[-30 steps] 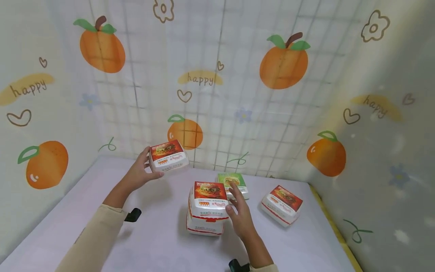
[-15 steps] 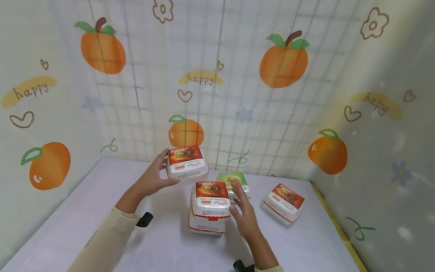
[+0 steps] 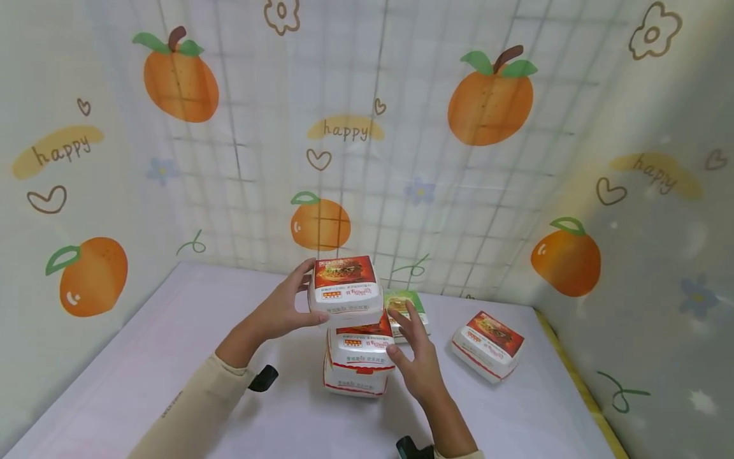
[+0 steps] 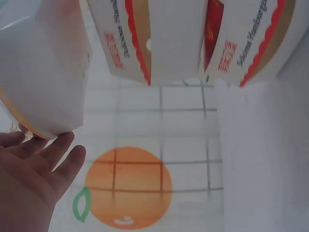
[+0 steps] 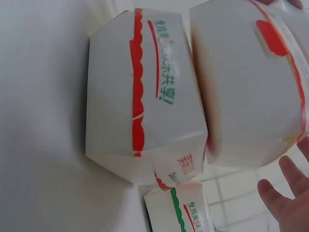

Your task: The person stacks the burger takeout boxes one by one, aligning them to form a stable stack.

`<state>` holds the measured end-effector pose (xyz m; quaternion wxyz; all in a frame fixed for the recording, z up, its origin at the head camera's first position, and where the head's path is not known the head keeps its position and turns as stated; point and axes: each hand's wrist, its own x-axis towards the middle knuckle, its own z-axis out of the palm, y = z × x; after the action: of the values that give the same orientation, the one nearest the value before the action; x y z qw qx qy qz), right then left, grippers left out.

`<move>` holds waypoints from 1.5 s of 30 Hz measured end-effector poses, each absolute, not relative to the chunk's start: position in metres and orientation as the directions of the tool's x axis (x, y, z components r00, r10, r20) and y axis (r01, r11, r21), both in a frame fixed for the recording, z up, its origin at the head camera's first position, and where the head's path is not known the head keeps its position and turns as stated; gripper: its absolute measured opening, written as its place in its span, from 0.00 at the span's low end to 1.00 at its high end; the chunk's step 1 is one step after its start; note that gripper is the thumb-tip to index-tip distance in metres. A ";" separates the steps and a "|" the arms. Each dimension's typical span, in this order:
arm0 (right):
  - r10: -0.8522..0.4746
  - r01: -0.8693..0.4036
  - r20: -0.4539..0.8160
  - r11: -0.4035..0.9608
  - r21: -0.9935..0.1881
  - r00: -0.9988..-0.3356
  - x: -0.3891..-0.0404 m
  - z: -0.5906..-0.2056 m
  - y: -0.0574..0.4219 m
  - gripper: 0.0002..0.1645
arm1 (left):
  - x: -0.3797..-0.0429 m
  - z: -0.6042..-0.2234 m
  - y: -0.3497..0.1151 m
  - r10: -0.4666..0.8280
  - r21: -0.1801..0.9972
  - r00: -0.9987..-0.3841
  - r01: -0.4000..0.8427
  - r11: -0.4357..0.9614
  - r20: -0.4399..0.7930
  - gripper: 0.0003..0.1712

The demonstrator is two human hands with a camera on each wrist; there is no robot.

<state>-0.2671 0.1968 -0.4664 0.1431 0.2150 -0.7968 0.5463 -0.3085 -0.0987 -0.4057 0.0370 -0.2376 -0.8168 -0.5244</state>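
In the head view my left hand [image 3: 281, 309] grips a white burger box [image 3: 346, 303] with a red burger picture on its lid. That box hangs over two similar boxes stacked on the table, partly covering the upper box [image 3: 361, 347]. The lower box [image 3: 355, 379] stands on the tabletop. My right hand [image 3: 418, 363] is at the stack's right side, its fingers spread and the thumb at the upper box's front corner. The left wrist view shows fingertips [image 4: 65, 140] against the held box [image 4: 48, 72]. In the right wrist view the fingers [image 5: 289, 169] extend beside the upper box [image 5: 246, 87].
A green-topped burger box [image 3: 410, 306] stands behind the stack, partly hidden by my right hand. Another red-topped box [image 3: 487, 347] lies to the right. A patterned curtain [image 3: 401, 159] encloses the white table [image 3: 275, 408] at the back and sides.
My left hand has carried its burger box to the right and slightly down, from left of the stack to above it. The right hand has stayed by the stack.
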 end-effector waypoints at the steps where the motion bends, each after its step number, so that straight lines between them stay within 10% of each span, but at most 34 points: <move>1: -0.184 -0.495 0.460 0.312 -0.811 -0.869 -0.267 -0.466 0.196 0.47 | -0.307 -0.406 -0.096 0.353 0.839 -0.883 0.428 0.336 0.309 0.61; 24: -0.108 -0.385 0.372 0.360 -0.850 -0.922 -0.259 -0.452 0.195 0.47 | -0.297 -0.409 -0.071 0.405 0.819 -0.865 0.448 0.359 0.296 0.59; 45: -0.133 -0.538 0.536 0.419 -0.731 -0.833 -0.266 -0.456 0.209 0.43 | -0.300 -0.413 -0.070 0.493 0.761 -0.789 0.560 0.329 0.367 0.59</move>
<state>-0.2664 0.2088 -0.4558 0.2030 0.2052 -0.8175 0.4984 -0.3004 -0.0699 -0.4129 0.0348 -0.3230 -0.8145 -0.4807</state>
